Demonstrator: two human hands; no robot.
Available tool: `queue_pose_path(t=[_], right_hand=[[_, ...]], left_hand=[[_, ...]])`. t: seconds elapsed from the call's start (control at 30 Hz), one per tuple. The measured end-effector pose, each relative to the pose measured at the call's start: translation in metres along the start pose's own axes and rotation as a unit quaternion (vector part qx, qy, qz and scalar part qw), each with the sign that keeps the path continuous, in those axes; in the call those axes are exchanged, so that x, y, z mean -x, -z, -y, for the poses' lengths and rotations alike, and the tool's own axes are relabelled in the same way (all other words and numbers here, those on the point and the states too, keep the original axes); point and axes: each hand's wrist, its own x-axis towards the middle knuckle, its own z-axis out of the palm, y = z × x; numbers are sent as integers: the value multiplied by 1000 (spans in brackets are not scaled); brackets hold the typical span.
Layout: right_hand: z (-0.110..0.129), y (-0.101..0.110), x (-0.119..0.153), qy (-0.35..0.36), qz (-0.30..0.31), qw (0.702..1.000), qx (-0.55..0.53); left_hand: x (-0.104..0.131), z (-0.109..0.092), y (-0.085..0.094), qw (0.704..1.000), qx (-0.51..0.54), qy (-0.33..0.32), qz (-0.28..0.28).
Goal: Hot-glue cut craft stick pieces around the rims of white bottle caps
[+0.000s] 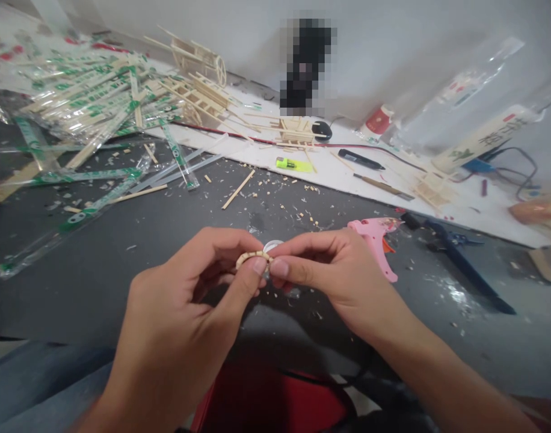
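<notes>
My left hand [189,307] pinches a small curved wooden ring [246,257] built of short pale segments, with thumb and forefinger closed on it. At the ring's right end, my right hand [329,267] holds it too, its thumb and forefinger pressed together. The fingers hide the ring's lower part, so I cannot tell whether it is a full circle. Just behind the fingertips shows the edge of a white round object [273,245]. Beside my right hand lies a pink hot glue gun [377,243], partly covered by the hand.
Plastic-wrapped wooden sticks [95,96] are heaped at the left. Small wooden cart models [197,57] stand at the back, near a yellow highlighter [293,163], a black pen [361,159] and a craft knife [384,186]. Wood scraps litter the dark table [77,288]. A dark blue tool [469,264] lies right.
</notes>
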Motion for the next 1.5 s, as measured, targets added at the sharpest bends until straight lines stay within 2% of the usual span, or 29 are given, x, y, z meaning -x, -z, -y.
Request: queue_pose_path(t=[0.83,1.17,1.33,1.5], right_hand=[[4,4,-4,0,85,995,-54],[-1,6,-6,1,110,991,-80],[-2,6,-6,8,107,991,-75],[-6,5,-6,-15,87,994,-72]], left_hand=[[0,0,1,996,79,45,11],[-3,1,3,983,162,75,33],[-5,3,2,975,198,86,51],[-5,2,4,977,191,86,40]])
